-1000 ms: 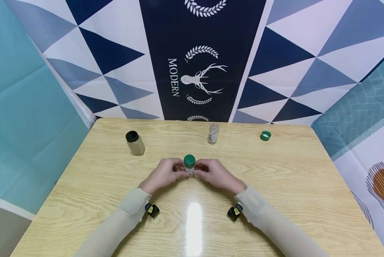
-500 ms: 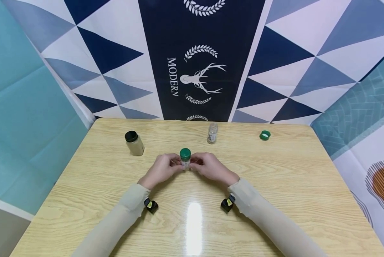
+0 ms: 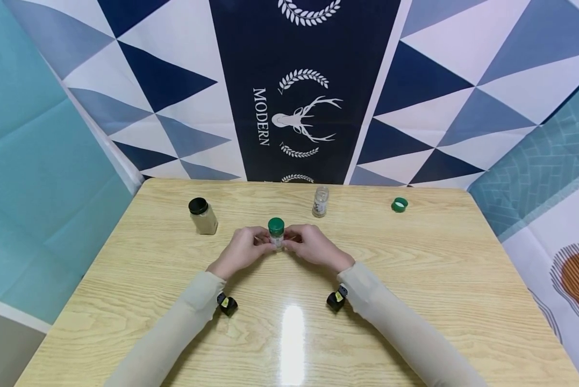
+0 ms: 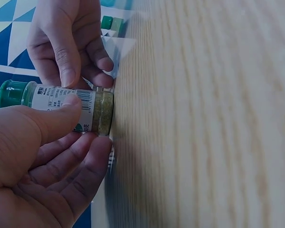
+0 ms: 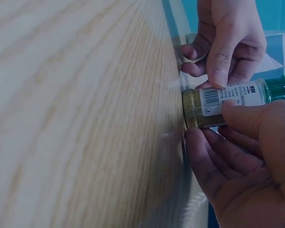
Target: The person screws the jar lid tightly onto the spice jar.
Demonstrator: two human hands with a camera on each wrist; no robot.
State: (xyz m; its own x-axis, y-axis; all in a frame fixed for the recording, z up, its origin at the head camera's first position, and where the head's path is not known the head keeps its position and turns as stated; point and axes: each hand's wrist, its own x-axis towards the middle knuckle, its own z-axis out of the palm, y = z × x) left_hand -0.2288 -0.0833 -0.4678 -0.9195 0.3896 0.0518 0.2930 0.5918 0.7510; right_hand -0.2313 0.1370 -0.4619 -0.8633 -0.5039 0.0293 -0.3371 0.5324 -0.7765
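Observation:
A small jar with a green lid stands upright on the wooden table, between both hands. The left hand grips its left side with thumb and fingertips; the right hand holds it from the right. In the left wrist view the labelled jar shows greenish-brown contents near its base, and the left thumb lies across the label. In the right wrist view the jar's base is at the table surface, the right thumb over the label.
On the table, a jar with a black lid stands at the back left. A clear uncapped-looking bottle is at the back centre, and a green cap lies at the back right. Patterned cloth hangs behind.
The jar between the hands has moved away from the person and slightly left. Both hands have gone with it, keeping their hold; the other objects have stayed in place.

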